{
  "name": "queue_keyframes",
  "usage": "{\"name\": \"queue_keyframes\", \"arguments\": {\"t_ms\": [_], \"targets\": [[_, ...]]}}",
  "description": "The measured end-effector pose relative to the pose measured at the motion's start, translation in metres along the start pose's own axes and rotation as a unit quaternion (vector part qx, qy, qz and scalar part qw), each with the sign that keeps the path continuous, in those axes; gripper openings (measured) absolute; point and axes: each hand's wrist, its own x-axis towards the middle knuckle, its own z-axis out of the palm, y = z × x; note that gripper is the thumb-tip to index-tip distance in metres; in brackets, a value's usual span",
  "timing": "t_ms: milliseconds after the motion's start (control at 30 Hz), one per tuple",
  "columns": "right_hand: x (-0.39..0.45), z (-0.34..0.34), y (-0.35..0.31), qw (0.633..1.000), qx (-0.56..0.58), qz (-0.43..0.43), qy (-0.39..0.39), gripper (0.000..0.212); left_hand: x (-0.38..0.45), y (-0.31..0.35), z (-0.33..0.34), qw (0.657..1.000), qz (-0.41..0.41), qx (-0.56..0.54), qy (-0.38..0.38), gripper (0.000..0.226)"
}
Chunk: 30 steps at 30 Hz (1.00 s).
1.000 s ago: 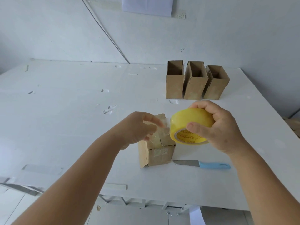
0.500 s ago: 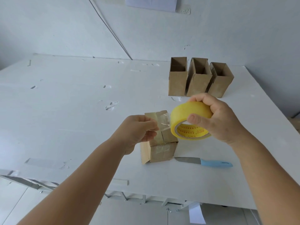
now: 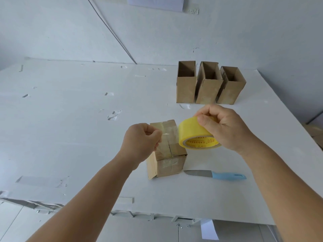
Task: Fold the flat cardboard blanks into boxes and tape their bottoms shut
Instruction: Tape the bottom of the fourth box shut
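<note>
**Tape stretched over the upturned box**

We see the right hand [image 3: 227, 130] holding the yellow tape roll [image 3: 195, 135], fingers curled over its top, just right of the box [image 3: 167, 154]. The left hand [image 3: 141, 142] pinches the free end of the clear tape strip [image 3: 170, 135], which spans between both hands above the box's taped bottom. The box stands bottom up on the white bench [image 3: 70, 128], below and between the hands. A blue-handled knife [image 3: 216, 174] lies just right of it. Three open boxes [image 3: 208, 84] stand in a row further back.
</note>
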Motion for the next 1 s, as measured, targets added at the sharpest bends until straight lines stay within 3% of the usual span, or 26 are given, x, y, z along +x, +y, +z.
{"name": "queue_keyframes", "arguments": {"t_ms": [233,400,600,700,833,1000], "targets": [[0.005,-0.014,0.007,0.967,-0.237,0.049,-0.081,0.008,-0.003,0.002,-0.018,0.999,0.008,0.047,0.002,0.014],[0.009,-0.011,-0.001,0.952,-0.282,0.042,-0.113,0.036,-0.004,-0.006,-0.022,0.997,-0.035,0.054,-0.051,0.016],[0.013,-0.012,-0.004,0.956,-0.257,0.076,-0.121,0.023,-0.006,-0.008,-0.02,0.993,-0.07,-0.04,-0.088,0.015],[0.014,-0.021,-0.005,0.967,-0.203,0.097,-0.121,0.022,-0.007,0.0,-0.017,0.996,-0.039,-0.049,-0.06,0.017],[0.008,-0.039,0.005,0.975,-0.01,0.137,-0.174,0.056,-0.003,0.009,-0.018,1.0,0.007,-0.013,-0.013,0.015],[-0.006,-0.049,0.024,0.94,0.225,0.174,-0.186,0.063,0.0,0.008,-0.023,0.999,-0.016,-0.041,-0.02,0.02]]}}
